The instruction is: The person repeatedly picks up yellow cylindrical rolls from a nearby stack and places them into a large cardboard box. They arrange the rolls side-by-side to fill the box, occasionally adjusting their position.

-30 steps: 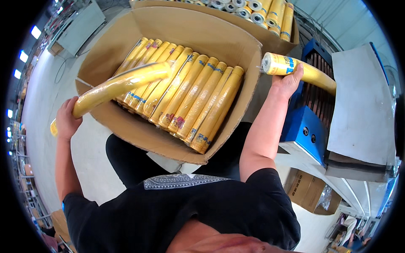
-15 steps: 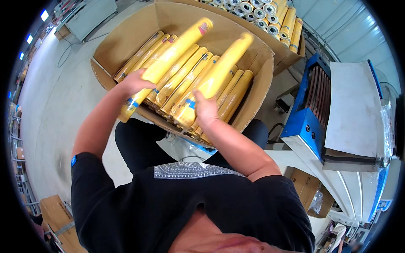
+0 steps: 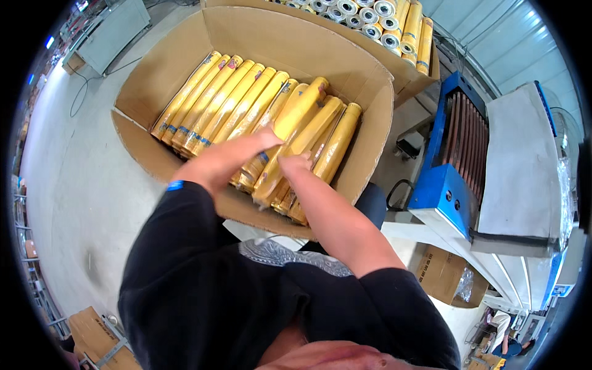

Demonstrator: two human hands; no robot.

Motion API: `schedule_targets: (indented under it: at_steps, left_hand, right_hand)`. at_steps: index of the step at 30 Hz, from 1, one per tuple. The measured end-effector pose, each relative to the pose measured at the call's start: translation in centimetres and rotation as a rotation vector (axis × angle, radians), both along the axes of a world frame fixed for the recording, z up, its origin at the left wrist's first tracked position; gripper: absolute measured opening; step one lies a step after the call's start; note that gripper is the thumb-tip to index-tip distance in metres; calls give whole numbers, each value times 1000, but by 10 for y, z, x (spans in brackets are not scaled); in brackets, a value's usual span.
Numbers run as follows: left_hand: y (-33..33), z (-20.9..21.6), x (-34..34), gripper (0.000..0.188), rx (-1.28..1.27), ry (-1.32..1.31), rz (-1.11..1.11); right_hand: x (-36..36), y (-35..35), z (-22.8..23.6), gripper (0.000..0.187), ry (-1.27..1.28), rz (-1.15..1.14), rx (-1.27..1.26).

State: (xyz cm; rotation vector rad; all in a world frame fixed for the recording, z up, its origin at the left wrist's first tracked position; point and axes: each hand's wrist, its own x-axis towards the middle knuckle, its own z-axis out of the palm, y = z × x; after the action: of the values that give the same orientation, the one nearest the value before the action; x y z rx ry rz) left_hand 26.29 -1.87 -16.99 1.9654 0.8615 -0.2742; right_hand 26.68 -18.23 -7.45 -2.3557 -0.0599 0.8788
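An open cardboard box (image 3: 145,148) in front of me holds a row of long yellow rolls (image 3: 225,98) in shiny clear film, lying side by side and slanting up to the right. My left hand (image 3: 269,138) is closed around one yellow roll (image 3: 300,111), which lies over the others right of the middle. Just beside it, my right hand (image 3: 296,164) grips another yellow roll (image 3: 317,131), whose near end points toward the box's front wall. The two hands are close together, and my left fingers are partly hidden behind the roll.
Behind stands a second cardboard box (image 3: 425,86) filled with stacked yellow rolls showing round ends. A blue and white machine (image 3: 441,200) with a grey sheet (image 3: 518,172) is on the right. Below it sits a smaller carton (image 3: 439,271). Another carton (image 3: 98,333) lies at lower left.
My left hand has swung right with its roll, from the box's left side to beside my right hand. The right hand's roll has come down among the others.
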Motion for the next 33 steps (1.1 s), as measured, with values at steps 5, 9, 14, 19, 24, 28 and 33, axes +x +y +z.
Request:
schedule_targets:
  at_steps: [5, 9, 14, 19, 24, 28, 33]
  left_hand:
    - [-6, -100, -10, 96, 32, -123, 6]
    - [-16, -24, -18, 103, -16, 179, -123]
    - [-32, -21, -20, 90, -16, -54, -297]
    - [-47, -11, -5, 83, -331, -32, -127]
    - [-22, -36, -27, 82, 123, 100, -178]
    - [-49, -35, -32, 84, 122, 58, -276]
    - [-51, -15, -30, 93, 284, 206, -481]
  right_hand:
    - [9, -45, 89, 83, -165, 721, 415]
    - [54, -99, 124, 70, -798, 667, 620]
    - [103, -116, 83, 58, -992, 284, 491]
    - [102, -102, 79, 55, -984, 310, 422]
    - [109, -110, 74, 50, -968, 262, 535]
    - [106, -106, 71, 46, -973, 267, 545]
    - [106, -106, 72, 45, -969, 274, 565]
